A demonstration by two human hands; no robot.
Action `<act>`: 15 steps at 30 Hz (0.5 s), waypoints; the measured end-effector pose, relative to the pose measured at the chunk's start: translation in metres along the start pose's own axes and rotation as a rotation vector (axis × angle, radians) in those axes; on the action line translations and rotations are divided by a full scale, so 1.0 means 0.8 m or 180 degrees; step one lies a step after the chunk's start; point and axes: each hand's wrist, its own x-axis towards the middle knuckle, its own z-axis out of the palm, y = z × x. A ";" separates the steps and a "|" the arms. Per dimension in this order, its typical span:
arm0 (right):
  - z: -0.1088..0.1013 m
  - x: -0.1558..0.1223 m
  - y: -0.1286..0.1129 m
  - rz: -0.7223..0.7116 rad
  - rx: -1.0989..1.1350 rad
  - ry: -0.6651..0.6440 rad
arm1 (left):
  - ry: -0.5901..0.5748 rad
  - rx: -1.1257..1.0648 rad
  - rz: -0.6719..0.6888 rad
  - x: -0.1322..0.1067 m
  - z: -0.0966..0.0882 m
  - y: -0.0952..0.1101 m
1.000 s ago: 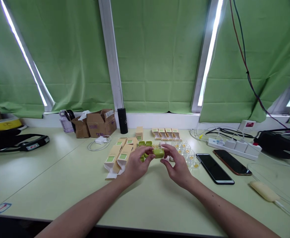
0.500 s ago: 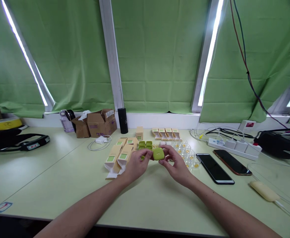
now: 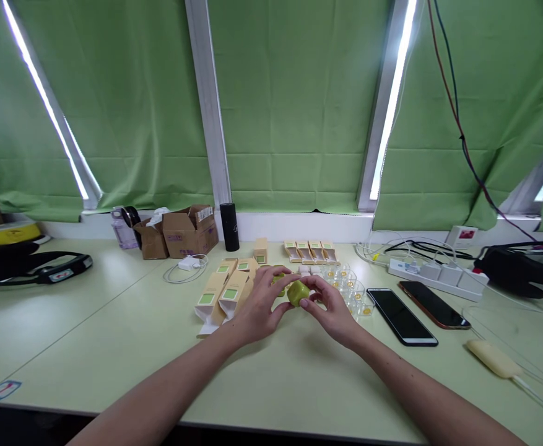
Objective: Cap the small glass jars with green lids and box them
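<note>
Both my hands meet over the middle of the pale green table (image 3: 113,334). Between their fingertips sits a small lime-green case (image 3: 298,292), rounded and closed as far as I can tell. My left hand (image 3: 260,306) grips its left side and hides the green cases lying behind it. My right hand (image 3: 330,310) pinches its right side with thumb and fingers. Tan cardboard boxes with green labels (image 3: 225,291) lie just left of my left hand. Small clear cups with yellow contents (image 3: 352,288) stand right of my right hand.
Two dark phones (image 3: 401,314) lie to the right, beyond them a white power strip (image 3: 438,272) with cables. A black cylinder (image 3: 229,226), open brown cartons (image 3: 190,231) and a row of small open boxes (image 3: 311,251) stand near the window sill. A black headset (image 3: 34,266) rests far left.
The green case has been turned in my fingers from lying flat to facing me more squarely. My left hand has shifted right and forward, covering the green cases behind it.
</note>
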 end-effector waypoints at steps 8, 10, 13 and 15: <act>-0.005 0.001 0.001 -0.0144 -0.0520 0.0187 | 0.0109 -0.0410 -0.0382 -0.003 0.010 -0.006; -0.009 0.002 0.004 -0.0342 -0.1013 0.0282 | 0.0312 -0.0700 -0.0688 -0.002 0.013 -0.016; -0.012 0.003 0.010 -0.0689 -0.2024 0.0059 | 0.0492 -0.1354 -0.1257 0.000 0.018 -0.035; -0.010 0.003 0.014 -0.0719 -0.2602 -0.0251 | 0.0491 -0.1925 -0.1556 0.001 0.021 -0.044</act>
